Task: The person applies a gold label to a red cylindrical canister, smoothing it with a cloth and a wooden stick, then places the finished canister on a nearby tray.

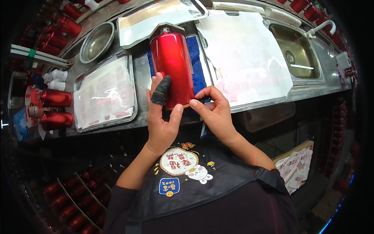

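A glossy red bottle [173, 62] lies on its side on a blue cloth [197, 66], its metallic neck pointing away from me. My left hand [163, 124] holds the bottle's near left side. Its fingers run along that side and its thumb is by the base. One of its fingers is wrapped in a dark fabric cover [161, 91]. At the near right corner of the base, the thumb and forefinger of my right hand [215, 114] are pinched close together. Whatever lies between those fingertips is too small to make out.
Left of the bottle is a metal tray [134, 111] of printed sheets; a steel bowl [97, 43] stands behind it. White sheets [245, 50] lie to the right, beside a sink [313, 74]. Two red containers [56, 97] lie at the far left. Another sheet-covered tray [156, 19] is behind.
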